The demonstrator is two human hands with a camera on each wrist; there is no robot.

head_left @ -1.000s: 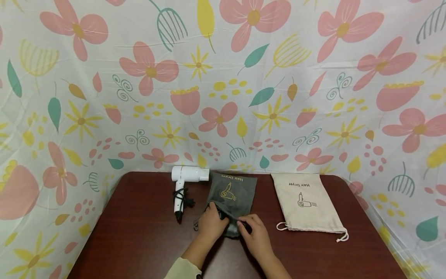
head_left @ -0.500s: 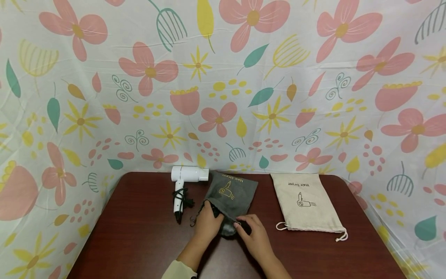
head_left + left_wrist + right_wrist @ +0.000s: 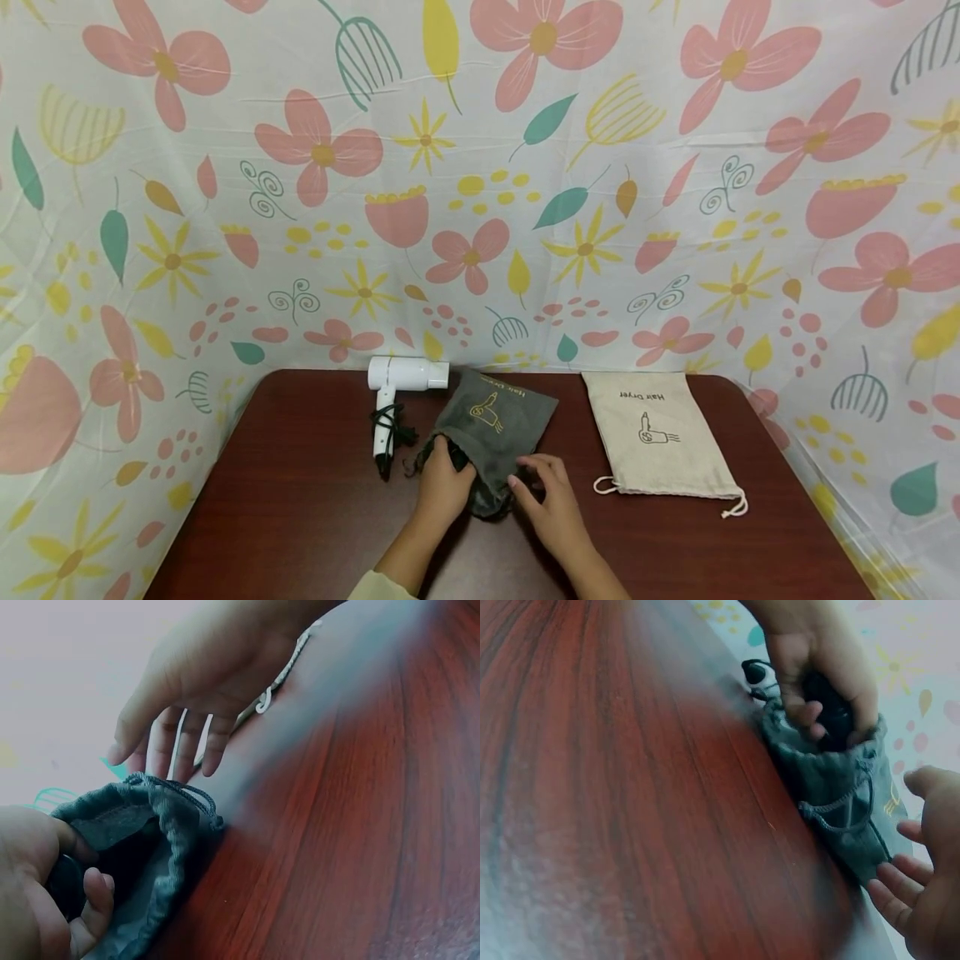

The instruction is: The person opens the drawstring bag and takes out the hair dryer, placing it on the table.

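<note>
A dark grey drawstring bag (image 3: 495,425), printed "Hair Dryer" with a gold dryer outline, lies on the table with its mouth toward me. My left hand (image 3: 444,483) reaches into that mouth and grips a smooth, rounded black object (image 3: 831,712); the rest of the object is hidden inside the cloth. Beside the bag's right edge is my right hand (image 3: 553,504), its fingers loosely spread and holding nothing. In the right wrist view, a gap shows between its fingers and the bag's drawstring (image 3: 847,817).
To the left lies a white hair dryer (image 3: 405,374) with its black cord (image 3: 390,421) wound round the handle. A cream drawstring bag (image 3: 667,467), also printed "Hair Dryer", lies flat to the right. A flowered cloth (image 3: 480,325) hangs behind the brown table (image 3: 285,500).
The left hand has shifted slightly left with the bag's mouth, and the grey bag has turned a little. My right hand has let go of the bag's rim and opened.
</note>
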